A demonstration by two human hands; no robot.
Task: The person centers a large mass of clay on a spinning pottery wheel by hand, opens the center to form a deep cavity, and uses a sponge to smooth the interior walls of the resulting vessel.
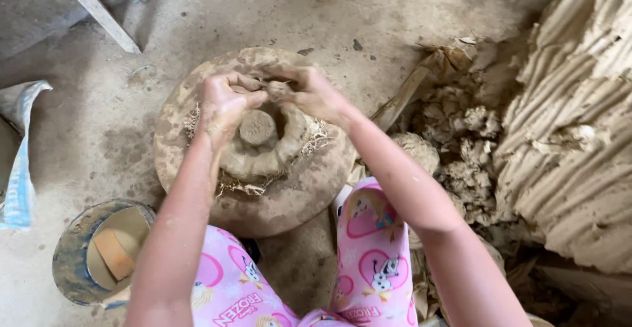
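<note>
A thick ring of wet brown clay (263, 159) with a small round lump in its middle sits on a round clay-smeared turntable (289, 202) on the floor. My left hand (224, 103) presses the ring's far left rim with curled, mud-coated fingers. My right hand (313, 93) pinches the far rim from the right, meeting the left hand's fingertips. Dry straw fibres poke out under the ring. My knees in pink patterned trousers (372, 248) frame the turntable.
A large heap of ridged raw clay (579, 136) and torn lumps (467, 143) lies at the right. A blue bucket (72, 261) of muddy water with an orange sponge stands at lower left. A plastic sack (20, 169) is at the left edge, a wooden plank (95, 8) at the top left.
</note>
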